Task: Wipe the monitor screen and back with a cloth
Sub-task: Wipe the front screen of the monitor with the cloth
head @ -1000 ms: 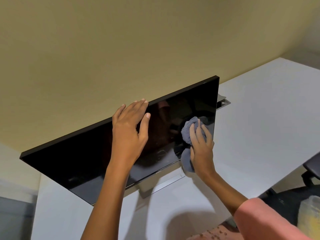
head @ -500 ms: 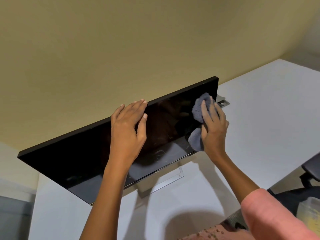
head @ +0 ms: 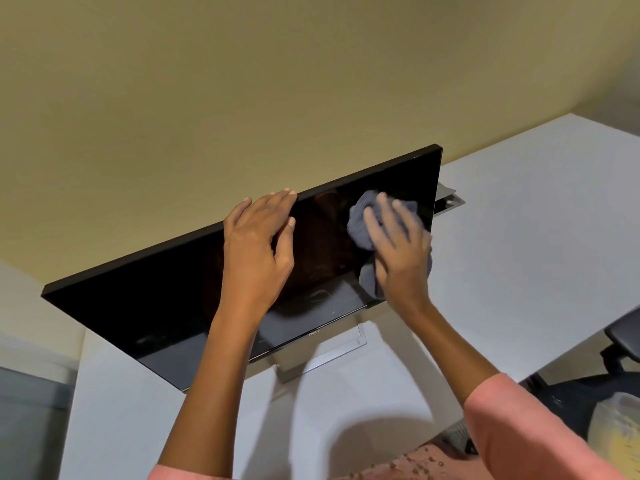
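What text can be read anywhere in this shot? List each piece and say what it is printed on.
"DELL": small logo on the bottom bezel of the monitor, at its centre above the stand; small but legible.

No other writing shows: none on the grey cloth, the white desk, or the yellowish container at lower right.

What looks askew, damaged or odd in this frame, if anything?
Nothing stands out. The monitor stands on the desk, its tilt coming from the head camera. The left hand steadies its top edge; the right hand presses the cloth on the screen. No cracks or spills.
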A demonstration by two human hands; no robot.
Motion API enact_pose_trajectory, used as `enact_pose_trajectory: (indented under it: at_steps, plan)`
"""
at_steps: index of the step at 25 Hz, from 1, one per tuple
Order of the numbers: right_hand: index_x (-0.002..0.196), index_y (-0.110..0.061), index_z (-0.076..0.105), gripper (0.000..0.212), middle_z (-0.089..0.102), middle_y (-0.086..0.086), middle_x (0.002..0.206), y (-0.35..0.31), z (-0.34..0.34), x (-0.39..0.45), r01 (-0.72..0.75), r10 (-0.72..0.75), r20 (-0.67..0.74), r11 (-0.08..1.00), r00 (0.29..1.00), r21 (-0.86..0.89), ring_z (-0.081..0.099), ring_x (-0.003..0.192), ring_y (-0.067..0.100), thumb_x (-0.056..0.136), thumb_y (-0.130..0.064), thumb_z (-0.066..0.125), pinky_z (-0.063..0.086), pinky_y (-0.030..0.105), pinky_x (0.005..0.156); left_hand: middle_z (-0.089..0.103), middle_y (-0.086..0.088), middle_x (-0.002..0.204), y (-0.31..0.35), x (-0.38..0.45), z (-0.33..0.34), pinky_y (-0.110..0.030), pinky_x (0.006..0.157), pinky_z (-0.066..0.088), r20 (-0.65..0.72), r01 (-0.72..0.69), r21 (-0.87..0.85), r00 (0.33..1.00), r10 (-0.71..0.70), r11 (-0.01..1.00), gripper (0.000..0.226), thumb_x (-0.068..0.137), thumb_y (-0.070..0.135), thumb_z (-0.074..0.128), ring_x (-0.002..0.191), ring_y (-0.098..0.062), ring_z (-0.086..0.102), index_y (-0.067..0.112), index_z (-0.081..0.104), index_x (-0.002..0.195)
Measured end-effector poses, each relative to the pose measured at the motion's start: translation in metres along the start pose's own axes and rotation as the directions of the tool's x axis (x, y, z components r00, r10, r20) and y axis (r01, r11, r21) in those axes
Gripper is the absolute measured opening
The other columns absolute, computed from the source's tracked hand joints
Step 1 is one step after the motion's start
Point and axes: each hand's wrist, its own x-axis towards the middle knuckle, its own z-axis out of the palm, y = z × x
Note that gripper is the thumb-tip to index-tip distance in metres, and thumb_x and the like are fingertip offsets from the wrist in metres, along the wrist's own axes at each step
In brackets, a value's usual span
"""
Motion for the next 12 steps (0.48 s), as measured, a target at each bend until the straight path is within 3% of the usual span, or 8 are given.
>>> enact_pose_trajectory:
  at_steps: [3,5,7,9,12]
  plan:
    - [0.135,-0.012,0.05,0.064,0.046,0.012,0.143,0.007,-0.012,0.027,-0.054,0.061,-0.113,0.997,0.992,0.06,0.038,0.132,0.03,0.074,0.009,0.055,0.044,0.054,0.092,0.061,0.001,0.127,0.001,0.0,0.0,-0.03,0.11,0.025,0.003,0.01,-0.007,1.0,-0.01,1.0,0.034,0.09,0.011,0.054,0.121,-0.009,0.051,0.015,0.063,0.123]
    - [0.131,-0.015,0.054,0.068,0.048,0.009,0.142,-0.002,-0.012,0.028,0.025,-0.021,-0.104,0.999,0.994,0.038,0.038,0.132,0.03,0.07,0.013,0.055,0.043,0.054,0.089,0.062,0.001,0.126,0.001,0.0,0.001,-0.03,0.11,0.025,-0.001,0.017,-0.012,1.0,-0.017,1.0,0.034,0.09,0.01,0.054,0.12,-0.008,0.051,0.014,0.063,0.122]
    - [0.129,-0.019,0.053,0.059,0.048,0.007,0.142,-0.016,-0.003,0.008,0.172,-0.172,-0.006,0.985,0.985,0.026,0.036,0.133,0.029,0.078,0.01,0.051,0.036,0.05,0.09,0.062,0.001,0.126,0.0,0.001,0.001,-0.029,0.109,0.025,-0.003,0.017,-0.011,1.0,-0.017,1.0,0.034,0.09,0.01,0.055,0.12,-0.008,0.051,0.014,0.063,0.122]
    - [0.127,-0.021,0.051,0.044,0.049,0.004,0.142,-0.017,0.008,-0.026,0.352,-0.349,0.129,0.936,0.928,0.002,0.034,0.135,0.028,0.094,0.002,0.034,0.035,0.051,0.091,0.062,0.001,0.126,-0.001,0.0,-0.001,-0.029,0.109,0.026,0.005,0.012,-0.003,1.0,-0.012,1.0,0.034,0.09,0.009,0.055,0.12,-0.008,0.051,0.014,0.063,0.122]
    - [0.126,-0.019,0.055,0.048,0.046,0.002,0.144,0.012,0.009,-0.054,0.495,-0.456,0.289,0.865,0.842,-0.077,0.031,0.138,0.026,0.09,0.005,0.035,0.035,0.053,0.091,0.062,0.001,0.126,0.001,-0.001,-0.004,-0.03,0.109,0.027,0.02,0.011,-0.009,1.0,-0.011,1.0,0.036,0.088,0.007,0.055,0.12,-0.008,0.051,0.015,0.063,0.122]
